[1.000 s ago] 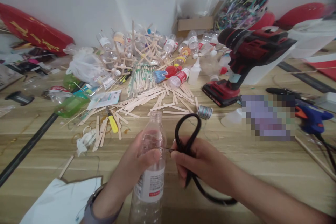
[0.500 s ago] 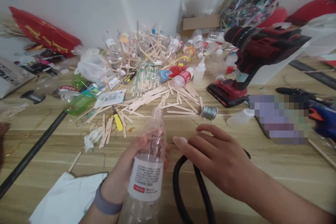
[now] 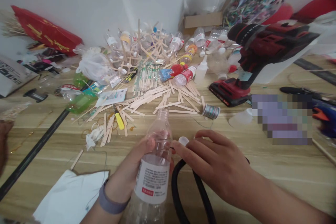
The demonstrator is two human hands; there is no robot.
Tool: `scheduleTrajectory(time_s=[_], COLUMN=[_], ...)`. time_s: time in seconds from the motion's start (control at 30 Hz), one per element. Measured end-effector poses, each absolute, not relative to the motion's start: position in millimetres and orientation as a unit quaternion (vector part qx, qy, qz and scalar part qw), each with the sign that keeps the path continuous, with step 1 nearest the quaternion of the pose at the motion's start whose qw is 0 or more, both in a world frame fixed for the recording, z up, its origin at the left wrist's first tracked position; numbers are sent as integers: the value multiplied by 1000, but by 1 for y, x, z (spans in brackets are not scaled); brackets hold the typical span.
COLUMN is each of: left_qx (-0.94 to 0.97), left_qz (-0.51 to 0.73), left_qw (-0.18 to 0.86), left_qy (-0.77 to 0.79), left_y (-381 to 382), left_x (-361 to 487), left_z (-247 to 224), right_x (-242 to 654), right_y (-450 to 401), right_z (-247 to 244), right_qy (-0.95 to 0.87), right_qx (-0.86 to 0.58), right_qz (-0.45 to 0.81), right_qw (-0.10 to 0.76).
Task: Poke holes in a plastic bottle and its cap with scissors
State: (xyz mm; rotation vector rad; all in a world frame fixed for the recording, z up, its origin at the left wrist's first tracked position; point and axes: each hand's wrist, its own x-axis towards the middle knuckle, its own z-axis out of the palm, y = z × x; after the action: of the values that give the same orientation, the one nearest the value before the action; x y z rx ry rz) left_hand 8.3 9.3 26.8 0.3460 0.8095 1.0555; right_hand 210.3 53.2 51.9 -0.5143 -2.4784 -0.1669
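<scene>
My left hand [image 3: 139, 157] is wrapped round a clear plastic bottle [image 3: 153, 178] with a white label, its uncapped neck pointing away from me. At the bottle's right side, the fingertips of my right hand [image 3: 207, 157] are pressed together on a small dark thing, too small to name, that meets the bottle wall. A white cap [image 3: 183, 141] lies just beyond those fingers. The black cord loop [image 3: 176, 189] lies under my right hand.
Wooden sticks [image 3: 147, 99] and bottles [image 3: 185, 76] cover the middle. A red drill [image 3: 252, 56] stands at right, near a thread spool [image 3: 211, 111]. White cloth [image 3: 73, 196] and a black bar [image 3: 36, 152] lie at left. Another person's hand [image 3: 4, 140] shows at the left edge.
The bottle and my left hand have shifted slightly right, closing the gap to my right fingertips. A small dark thing now shows between those fingertips and the bottle.
</scene>
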Motion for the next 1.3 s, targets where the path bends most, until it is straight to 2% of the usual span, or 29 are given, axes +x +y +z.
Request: scheduleTrajectory(time_s=[0.27,0.37,0.43,0.5,0.63,0.7,0.77,0.83,0.9,0.93,1.0,1.07,1.1,1.13,1.17,1.2,1.23,1.3], left_qx=[211,266,308,351,430,466,490,493,465,437,375,329,314,309,315,332,359,421], left_qz=[499,496,497,494,486,487,495,505,508,507,490,466,460,457,456,460,465,474], left_qw=[752,728,695,661,615,578,543,534,560,585,648,698,710,715,712,700,680,635], left_qy=[375,392,419,442,448,460,469,466,461,459,446,433,430,430,431,434,438,442], left_y=[7,7,5,4,1,0,0,-1,0,0,0,0,0,-1,-1,-2,-3,-4], left_x=[6,4,2,0,-4,-5,-6,-6,-5,-4,-3,-2,-1,-1,-1,-1,0,0], left_z=[19,24,28,32,41,46,50,52,52,51,52,53,54,56,57,58,59,62], right_x=[209,208,208,206,203,202,200,200,200,201,204,207,208,209,210,210,210,209], right_y=[53,52,50,48,46,47,48,48,46,44,42,41,41,40,39,38,36,31], right_z=[51,49,48,48,52,53,52,51,51,51,52,53,54,55,56,57,58,59], right_qy=[-932,-935,-917,-849,-588,-461,-398,-424,-559,-661,-855,-929,-933,-932,-931,-930,-919,-821], right_qx=[-197,-196,-227,-284,-288,-242,-206,-199,-242,-265,-255,-190,-160,-147,-153,-174,-203,-256], right_qz=[-90,-30,115,329,733,841,884,873,773,670,352,36,-62,-106,-93,-23,95,414], right_qw=[292,294,307,300,183,144,132,135,176,213,284,316,315,313,318,324,324,297])
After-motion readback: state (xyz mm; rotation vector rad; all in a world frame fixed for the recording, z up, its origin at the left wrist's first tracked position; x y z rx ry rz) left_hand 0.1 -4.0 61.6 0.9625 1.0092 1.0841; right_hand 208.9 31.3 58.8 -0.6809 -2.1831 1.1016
